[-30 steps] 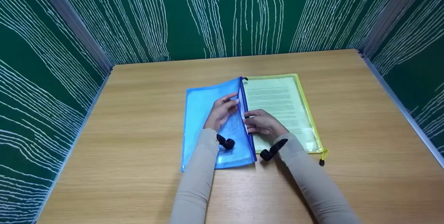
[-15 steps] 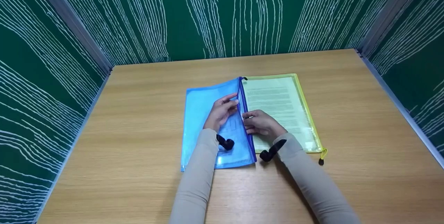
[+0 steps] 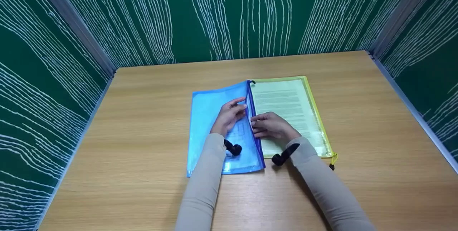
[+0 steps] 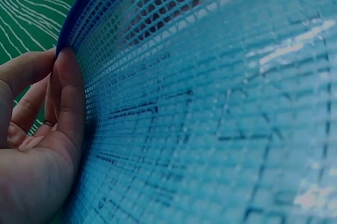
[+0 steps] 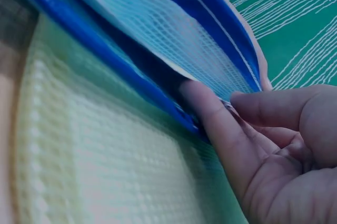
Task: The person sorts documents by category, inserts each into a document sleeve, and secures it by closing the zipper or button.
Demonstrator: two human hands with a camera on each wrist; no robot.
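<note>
A blue mesh zip pouch point(image 3: 207, 109) lies on the table with its dark blue zipper edge point(image 3: 258, 148) on the right, partly over a yellow-edged pouch. My left hand point(image 3: 229, 116) pinches the top layer at that edge between thumb and fingers, lifting it. In the right wrist view the pouch mouth gapes, and a pale paper edge point(image 5: 152, 50) shows inside. My right hand point(image 3: 272, 125) reaches into the mouth from the right and pinches the paper edge between thumb and finger. Dark printed lines point(image 4: 189, 103) show through the mesh in the left wrist view.
The yellow-edged mesh pouch point(image 3: 293, 116) holds a printed sheet and has a yellow pull loop point(image 3: 334, 157) at its near right corner. Green panels with white lines point(image 3: 264, 16) border the wooden table point(image 3: 143, 134) at the back and sides.
My right hand and wrist have shifted very slightly to the right, its fingers still at the pouch mouth. The left hand and both pouches look nearly unmoved.
</note>
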